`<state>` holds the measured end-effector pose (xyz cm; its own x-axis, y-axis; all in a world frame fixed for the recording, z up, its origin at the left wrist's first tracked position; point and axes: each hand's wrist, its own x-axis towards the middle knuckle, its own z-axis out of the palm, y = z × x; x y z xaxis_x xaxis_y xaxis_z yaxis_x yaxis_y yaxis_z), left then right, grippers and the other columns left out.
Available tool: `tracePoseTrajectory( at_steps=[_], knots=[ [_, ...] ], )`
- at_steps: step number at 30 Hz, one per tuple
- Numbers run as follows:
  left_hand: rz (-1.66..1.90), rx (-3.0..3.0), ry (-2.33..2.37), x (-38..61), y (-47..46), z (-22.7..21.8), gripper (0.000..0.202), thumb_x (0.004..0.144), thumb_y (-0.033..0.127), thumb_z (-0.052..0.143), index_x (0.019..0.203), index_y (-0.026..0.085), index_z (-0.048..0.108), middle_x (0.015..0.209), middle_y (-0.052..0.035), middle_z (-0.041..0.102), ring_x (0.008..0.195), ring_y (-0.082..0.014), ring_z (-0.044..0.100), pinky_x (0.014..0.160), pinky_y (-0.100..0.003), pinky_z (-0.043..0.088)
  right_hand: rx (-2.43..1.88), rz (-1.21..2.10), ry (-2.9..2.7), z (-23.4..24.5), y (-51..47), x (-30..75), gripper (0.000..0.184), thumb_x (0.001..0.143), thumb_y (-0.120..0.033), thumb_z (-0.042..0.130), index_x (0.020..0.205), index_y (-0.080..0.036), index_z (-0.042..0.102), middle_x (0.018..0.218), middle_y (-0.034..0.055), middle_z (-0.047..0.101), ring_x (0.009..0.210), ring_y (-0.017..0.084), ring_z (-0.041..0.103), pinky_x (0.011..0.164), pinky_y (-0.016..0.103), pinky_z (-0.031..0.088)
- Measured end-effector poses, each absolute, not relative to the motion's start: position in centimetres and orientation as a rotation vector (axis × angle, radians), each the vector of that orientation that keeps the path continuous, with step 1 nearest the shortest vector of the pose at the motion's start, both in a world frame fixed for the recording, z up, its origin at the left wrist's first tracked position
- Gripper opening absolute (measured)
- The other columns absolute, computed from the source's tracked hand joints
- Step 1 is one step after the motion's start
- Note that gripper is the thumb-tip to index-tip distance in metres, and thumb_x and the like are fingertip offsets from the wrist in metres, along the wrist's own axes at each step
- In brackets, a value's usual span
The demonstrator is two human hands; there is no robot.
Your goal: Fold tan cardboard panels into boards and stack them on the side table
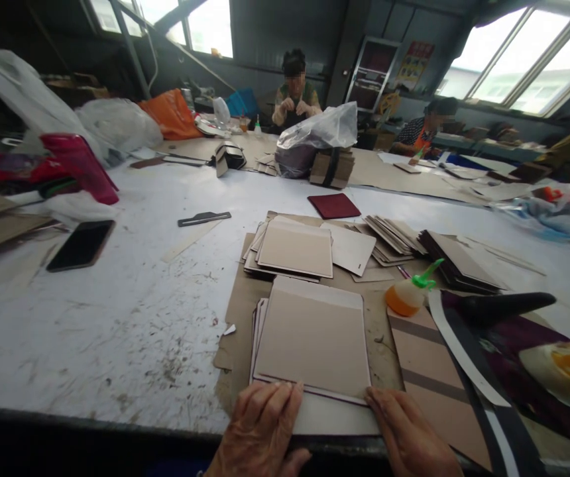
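A stack of flat beige panels [315, 338] with dark edges lies in front of me on brown cardboard. A paler panel [335, 416] pokes out under its near edge, close to the table's front. My left hand [262, 427] has its fingers curled together on the near left edge of the top beige panel, thumb lower down. At the near right corner, my right hand [409, 427] grips the panel edge with fingers pressed together. The undersides of the fingers are hidden.
Behind lies another panel stack [295, 246]. A glue bottle [407, 297] with a green tip, a striped brown piece [431, 371] and a dark handle [508, 305] are on the right. A phone [82, 245] lies left. Two people sit across the room.
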<state>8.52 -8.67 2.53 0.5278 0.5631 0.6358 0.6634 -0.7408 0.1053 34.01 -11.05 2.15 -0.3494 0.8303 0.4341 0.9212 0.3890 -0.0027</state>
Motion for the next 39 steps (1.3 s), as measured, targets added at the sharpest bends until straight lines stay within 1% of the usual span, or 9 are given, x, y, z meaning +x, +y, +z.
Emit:
tracePoseTrajectory(
  at_steps=[3, 7, 15, 20, 24, 27, 31, 36, 39],
  knots=[
    [-0.990, -2.617, -1.090, 8.7, -8.7, 2.7, 0.040, 0.088, 0.036, 0.038, 0.111, 0.007, 0.054, 0.104, -0.0099, 0.056, 0.099, -0.0206, 0.046, 0.089, -0.032, 0.032, -1.513, -0.353, -2.305, 1.8, -10.9, 34.5, 0.028, 0.091, -0.028, 0.031, 0.106, -0.018, 0.052, 0.090, 0.0062, 0.062, 0.081, 0.014, 0.062, 0.070, 0.018, 0.050],
    [-0.986, -2.660, -1.164, 8.9, -9.2, 3.2, 0.038, 0.088, 0.032, 0.041, 0.113, 0.006, 0.051, 0.108, -0.0110, 0.054, 0.102, -0.0211, 0.044, 0.092, -0.033, 0.031, -1.572, -0.349, -2.214, 2.0, -11.0, 33.8, 0.026, 0.091, -0.031, 0.033, 0.102, -0.020, 0.054, 0.087, 0.0046, 0.062, 0.076, 0.013, 0.062, 0.066, 0.018, 0.051],
    [-1.074, -2.681, -1.284, 9.2, -9.9, 2.2, 0.046, 0.080, 0.034, 0.054, 0.120, 0.010, 0.048, 0.116, -0.0109, 0.050, 0.109, -0.0242, 0.041, 0.099, -0.037, 0.025, -1.649, -0.320, -2.139, 3.1, -11.1, 32.3, 0.022, 0.091, -0.026, 0.034, 0.098, -0.020, 0.055, 0.084, 0.0032, 0.060, 0.074, 0.013, 0.060, 0.065, 0.020, 0.048],
    [-1.000, -2.704, -1.192, 9.2, -9.6, 2.5, 0.045, 0.083, 0.031, 0.051, 0.121, 0.008, 0.045, 0.125, -0.0124, 0.046, 0.118, -0.0262, 0.037, 0.103, -0.040, 0.021, -1.674, -0.233, -2.072, 3.9, -11.3, 31.5, 0.022, 0.091, -0.024, 0.034, 0.097, -0.018, 0.054, 0.085, 0.0049, 0.060, 0.078, 0.015, 0.058, 0.070, 0.024, 0.046],
    [-0.927, -2.714, -1.142, 9.0, -9.2, 3.3, 0.040, 0.085, 0.029, 0.047, 0.119, 0.008, 0.047, 0.121, -0.0130, 0.050, 0.116, -0.0246, 0.040, 0.101, -0.039, 0.026, -1.761, -0.072, -2.056, 4.4, -11.6, 31.1, 0.021, 0.091, -0.023, 0.036, 0.100, -0.018, 0.053, 0.090, 0.0055, 0.058, 0.084, 0.016, 0.057, 0.074, 0.025, 0.046],
    [-0.920, -2.715, -1.125, 9.0, -9.1, 3.5, 0.039, 0.085, 0.029, 0.047, 0.117, 0.008, 0.049, 0.120, -0.0128, 0.051, 0.115, -0.0241, 0.041, 0.100, -0.038, 0.026, -1.791, -0.045, -2.041, 4.3, -11.6, 31.0, 0.021, 0.091, -0.022, 0.035, 0.100, -0.019, 0.054, 0.090, 0.0057, 0.058, 0.086, 0.016, 0.056, 0.075, 0.026, 0.046],
    [-0.938, -2.723, -1.170, 9.1, -9.1, 3.1, 0.043, 0.084, 0.032, 0.048, 0.120, 0.008, 0.047, 0.119, -0.0120, 0.051, 0.114, -0.0242, 0.041, 0.101, -0.038, 0.025, -1.759, -0.068, -2.014, 4.3, -11.4, 31.3, 0.023, 0.091, -0.025, 0.034, 0.095, -0.018, 0.056, 0.086, 0.0055, 0.060, 0.081, 0.016, 0.058, 0.074, 0.026, 0.047],
    [-1.024, -2.727, -1.240, 9.4, -9.3, 2.3, 0.048, 0.081, 0.033, 0.054, 0.123, 0.011, 0.044, 0.119, -0.0101, 0.052, 0.114, -0.0239, 0.041, 0.102, -0.039, 0.023, -1.695, -0.154, -1.942, 5.8, -9.6, 32.2, 0.025, 0.091, -0.031, 0.037, 0.085, -0.016, 0.056, 0.076, 0.0035, 0.062, 0.070, 0.014, 0.060, 0.066, 0.023, 0.048],
    [-1.020, -2.717, -1.231, 9.4, -9.2, 2.3, 0.049, 0.081, 0.033, 0.054, 0.123, 0.010, 0.044, 0.118, -0.0101, 0.052, 0.113, -0.0233, 0.042, 0.103, -0.039, 0.023, -1.674, -0.247, -1.952, 6.9, -7.7, 31.9, 0.027, 0.091, -0.031, 0.036, 0.085, -0.014, 0.057, 0.077, 0.0053, 0.061, 0.072, 0.015, 0.060, 0.067, 0.026, 0.047]
  ],
)
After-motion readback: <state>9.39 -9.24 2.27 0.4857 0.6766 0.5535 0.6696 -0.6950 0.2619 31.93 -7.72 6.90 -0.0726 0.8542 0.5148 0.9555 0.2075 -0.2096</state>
